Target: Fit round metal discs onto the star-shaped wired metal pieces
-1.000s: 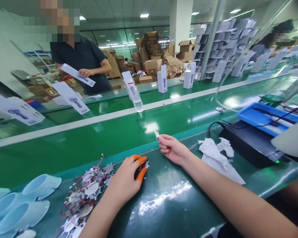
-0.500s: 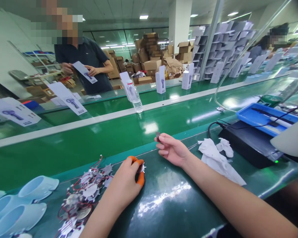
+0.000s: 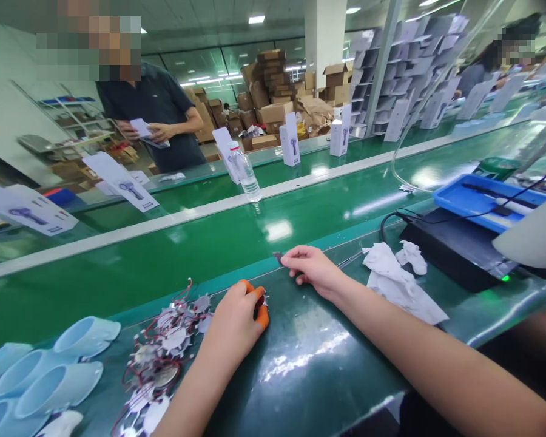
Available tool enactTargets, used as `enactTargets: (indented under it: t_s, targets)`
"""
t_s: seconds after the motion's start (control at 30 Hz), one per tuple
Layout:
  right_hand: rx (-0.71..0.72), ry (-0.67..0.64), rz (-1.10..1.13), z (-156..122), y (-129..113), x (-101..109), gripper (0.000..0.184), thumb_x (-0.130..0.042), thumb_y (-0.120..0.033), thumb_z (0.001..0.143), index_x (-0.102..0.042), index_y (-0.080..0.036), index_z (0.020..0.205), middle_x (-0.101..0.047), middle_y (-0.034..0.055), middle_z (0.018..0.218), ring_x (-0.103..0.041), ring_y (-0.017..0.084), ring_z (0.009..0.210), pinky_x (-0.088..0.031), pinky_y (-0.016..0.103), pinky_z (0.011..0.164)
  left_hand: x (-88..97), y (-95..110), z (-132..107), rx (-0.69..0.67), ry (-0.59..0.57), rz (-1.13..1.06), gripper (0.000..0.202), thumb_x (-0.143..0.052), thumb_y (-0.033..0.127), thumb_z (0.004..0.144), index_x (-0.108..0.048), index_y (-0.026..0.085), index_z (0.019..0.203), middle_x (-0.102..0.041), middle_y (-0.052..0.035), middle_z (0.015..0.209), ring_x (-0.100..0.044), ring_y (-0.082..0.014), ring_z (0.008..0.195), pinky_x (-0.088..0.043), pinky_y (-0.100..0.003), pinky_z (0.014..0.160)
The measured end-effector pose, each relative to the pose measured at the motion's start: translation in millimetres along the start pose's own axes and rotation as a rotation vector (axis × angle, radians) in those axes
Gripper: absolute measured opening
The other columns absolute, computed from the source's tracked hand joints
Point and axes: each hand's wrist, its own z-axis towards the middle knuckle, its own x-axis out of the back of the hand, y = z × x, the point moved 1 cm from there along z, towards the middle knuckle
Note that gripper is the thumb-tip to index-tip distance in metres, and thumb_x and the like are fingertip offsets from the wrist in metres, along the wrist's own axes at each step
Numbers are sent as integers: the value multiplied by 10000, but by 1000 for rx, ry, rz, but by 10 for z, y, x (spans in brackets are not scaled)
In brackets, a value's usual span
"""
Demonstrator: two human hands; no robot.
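My left hand point(image 3: 236, 318) rests on the dark green bench point(image 3: 309, 358), its fingers in orange fingertip covers closed on a small star-edged metal disc point(image 3: 260, 300). Just to its left lies a heap of the same discs with red wires point(image 3: 164, 352). My right hand point(image 3: 312, 270) hovers near the bench's far edge, thumb and forefinger pinched on a tiny dark piece point(image 3: 278, 257). The two hands are about a hand's width apart.
Light blue plastic shells point(image 3: 50, 379) lie at the left. Crumpled white tissue point(image 3: 398, 279) sits right of my right hand, beside a black device point(image 3: 455, 258) under a blue tray point(image 3: 482, 206). The green conveyor point(image 3: 164, 255) carries a water bottle point(image 3: 244, 176) and white boxes point(image 3: 291, 141). A person point(image 3: 155, 115) stands opposite.
My right hand has lowered a little toward the bench edge, still pinching the small piece. My left hand has drawn its orange-tipped fingers tighter round the disc. The person opposite lowered a white box.
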Motion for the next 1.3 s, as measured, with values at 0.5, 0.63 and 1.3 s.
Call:
enactTargets:
  t_s: [0.5, 0.63, 1.3]
  targets:
    - [-97, -197, -401, -82, 102, -90, 197, -794, -110, 792, -622, -152, 707, -631, -30, 483, -600, 101, 404, -482, 161, 393, 112, -295, 42, 180, -117, -563, 338, -634, 418, 870, -739, 206, 1112, -700, -102, 1113, -718, -237, 920, -620, -382, 840]
    - [-130, -199, -295, -109, 174, -160, 214, -824, -134, 773, -632, -150, 681, -655, 0, 492, -628, 121, 418, -514, 179, 407, 107, -309, 37, 176, -110, -588, 331, -634, 404, 880, -736, 192, 1113, -706, -115, 1117, -724, -242, 917, -629, -389, 823]
    - [-216, -167, -128, -125, 260, -226, 236, -826, -68, 756, -638, -136, 630, -675, 32, 498, -664, 140, 437, -584, 206, 459, 91, -327, 14, 122, -67, -506, 283, -600, 294, 863, -729, 206, 1099, -725, -104, 1127, -733, -264, 989, -614, -429, 903]
